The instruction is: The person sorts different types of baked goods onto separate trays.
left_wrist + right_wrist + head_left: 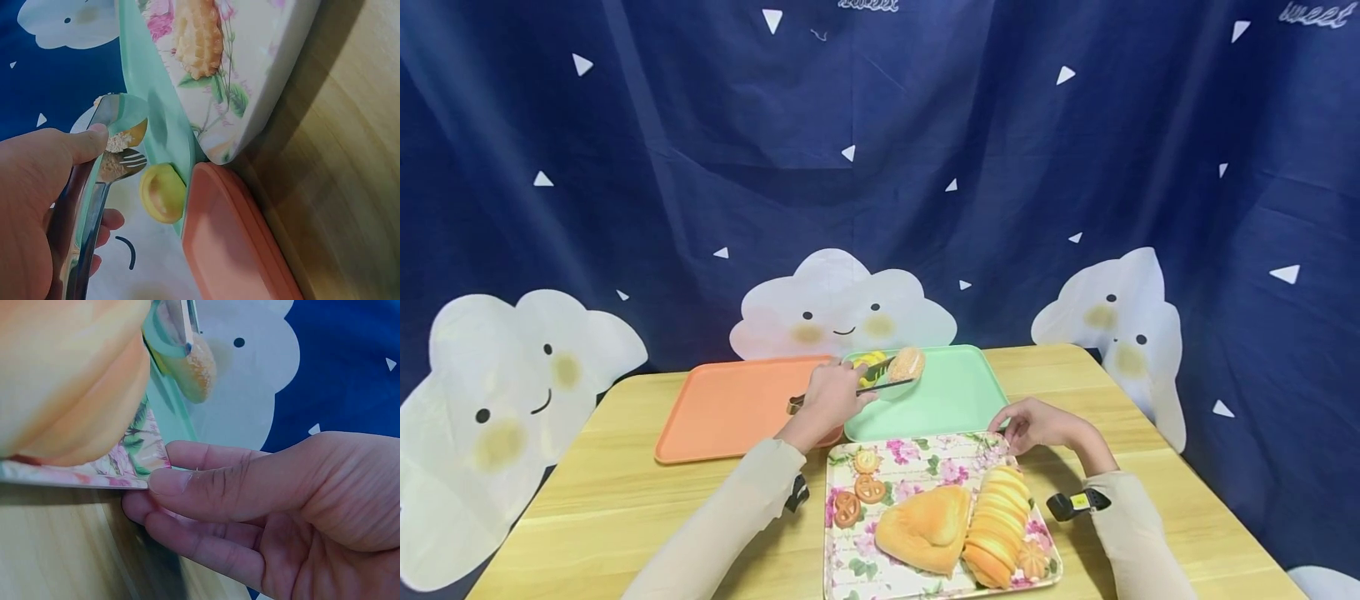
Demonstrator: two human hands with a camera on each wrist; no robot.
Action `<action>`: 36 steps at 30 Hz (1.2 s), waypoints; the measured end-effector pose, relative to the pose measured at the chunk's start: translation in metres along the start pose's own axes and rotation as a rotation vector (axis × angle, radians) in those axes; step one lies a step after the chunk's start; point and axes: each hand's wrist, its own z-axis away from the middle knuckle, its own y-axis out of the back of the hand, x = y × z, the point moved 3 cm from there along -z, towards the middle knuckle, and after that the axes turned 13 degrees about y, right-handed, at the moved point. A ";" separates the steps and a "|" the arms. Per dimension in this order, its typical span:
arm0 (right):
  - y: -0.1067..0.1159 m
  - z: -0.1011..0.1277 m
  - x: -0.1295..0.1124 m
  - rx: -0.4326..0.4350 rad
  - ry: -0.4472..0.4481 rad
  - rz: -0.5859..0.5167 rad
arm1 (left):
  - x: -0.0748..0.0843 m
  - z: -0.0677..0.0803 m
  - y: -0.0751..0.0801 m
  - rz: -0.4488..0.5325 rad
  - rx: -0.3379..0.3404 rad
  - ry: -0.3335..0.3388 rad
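Observation:
My left hand (831, 398) grips metal tongs (74, 234) over the green tray (958, 404). Between the tong ends is a small oval bun (907, 364) with a crumbly, seed-like coating, held above that tray. A yellow pastry-like piece (164, 194) lies on the green tray near its left end, partly behind the tongs in the head view. With thumb and fingers my right hand (1037, 423) pinches the far right corner of the floral tray (147, 453). On this tray lie a big triangular bread (923, 529) and a long ridged loaf (996, 529).
Two pretzel cookies (847, 509) and a round cookie (867, 461) lie on the floral tray's left side, a shell-like cookie (1033, 560) at its near right. An orange tray (737, 408) sits left of the green one. Behind the wooden table (587, 508) hangs a blue curtain (910, 217).

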 end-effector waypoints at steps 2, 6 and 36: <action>0.000 0.000 0.000 -0.002 0.005 0.004 | 0.000 0.000 -0.002 0.005 -0.010 0.006; 0.000 0.000 0.001 -0.002 0.013 0.007 | -0.001 -0.002 -0.005 0.011 -0.019 0.017; 0.000 -0.001 0.000 -0.006 0.000 -0.023 | -0.012 0.004 0.010 0.182 0.005 0.054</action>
